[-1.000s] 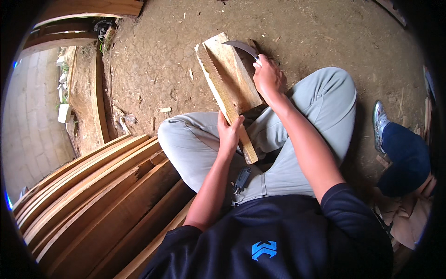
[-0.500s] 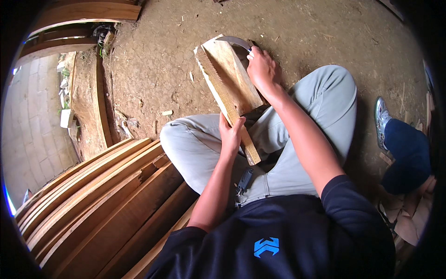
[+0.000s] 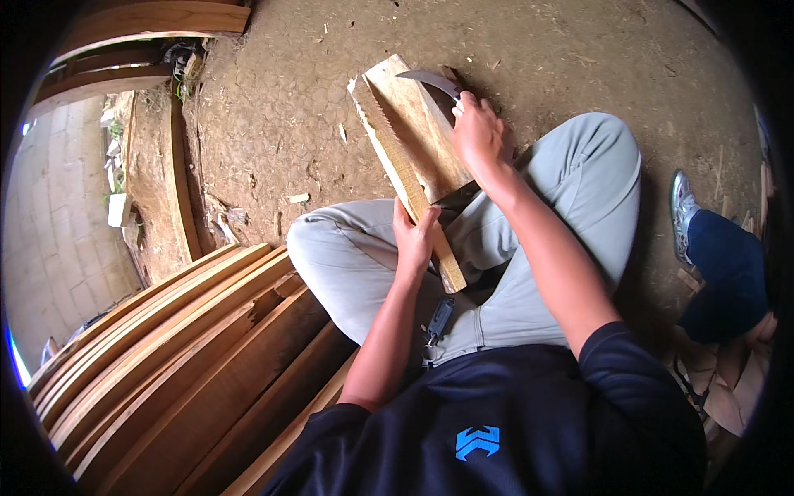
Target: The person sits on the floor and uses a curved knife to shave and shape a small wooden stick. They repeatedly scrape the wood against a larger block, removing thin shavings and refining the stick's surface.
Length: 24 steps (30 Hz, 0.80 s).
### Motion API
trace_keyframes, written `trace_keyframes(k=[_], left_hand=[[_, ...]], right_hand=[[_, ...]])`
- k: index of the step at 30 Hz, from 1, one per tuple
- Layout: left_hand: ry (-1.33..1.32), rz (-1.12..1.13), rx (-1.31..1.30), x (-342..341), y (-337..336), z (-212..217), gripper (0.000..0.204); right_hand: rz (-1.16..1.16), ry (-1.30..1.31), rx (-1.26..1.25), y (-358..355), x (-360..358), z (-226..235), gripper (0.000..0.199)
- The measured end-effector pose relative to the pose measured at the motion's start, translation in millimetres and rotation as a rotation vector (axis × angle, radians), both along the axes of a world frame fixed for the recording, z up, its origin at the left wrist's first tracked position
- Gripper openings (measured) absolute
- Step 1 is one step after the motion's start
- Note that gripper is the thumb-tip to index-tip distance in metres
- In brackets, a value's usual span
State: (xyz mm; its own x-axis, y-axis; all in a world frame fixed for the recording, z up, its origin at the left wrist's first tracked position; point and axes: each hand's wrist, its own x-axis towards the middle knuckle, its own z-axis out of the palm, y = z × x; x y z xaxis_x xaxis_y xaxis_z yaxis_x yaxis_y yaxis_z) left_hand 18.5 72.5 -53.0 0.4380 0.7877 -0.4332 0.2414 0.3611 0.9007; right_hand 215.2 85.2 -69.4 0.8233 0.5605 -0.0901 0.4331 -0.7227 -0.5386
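My left hand (image 3: pixel 415 237) is closed round the lower part of a narrow wooden strip (image 3: pixel 407 183), whose inner edge looks jagged toward its far end. The strip slants away from my lap. Beside it on the right lies a wider, thick wooden block (image 3: pixel 420 124), tilted the same way. In my right hand (image 3: pixel 482 131) is a sickle, held by a handle mostly hidden in my fingers. Its curved metal blade (image 3: pixel 430 78) points left, over the far end of the block; whether the edge touches the wood I cannot tell.
I sit cross-legged on a dirt floor (image 3: pixel 281 99) scattered with wood chips. Long boards (image 3: pixel 190 364) are stacked at my left. Beyond a timber edging (image 3: pixel 179 182) runs a paved strip (image 3: pixel 66 198). At the right is another person's leg and shoe (image 3: pixel 683 211).
The sickle and my right hand have shifted slightly right and nearer to me. The block's far end has moved a little farther away. My left hand keeps its grip.
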Motion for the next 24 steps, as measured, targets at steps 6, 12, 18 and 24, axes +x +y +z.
trace_keyframes(k=[6, 12, 18, 24], left_hand=[[0.0, -0.01, 0.0, -4, 2, -4, 0.04], [-0.001, 0.025, -0.011, -1, -2, -3, 0.039], [-0.014, -0.006, -0.05, 1, -2, 1, 0.037], [-0.017, -0.011, 0.002, -2, 1, -2, 0.039]], right_hand=[[0.002, 0.085, 0.043, 7, 6, 9, 0.036], [-0.021, 0.113, 0.027, 10, 11, 15, 0.037], [-0.04, 0.055, 0.088, 5, 12, -10, 0.037], [-0.036, 0.087, 0.085, 5, 10, 6, 0.035]])
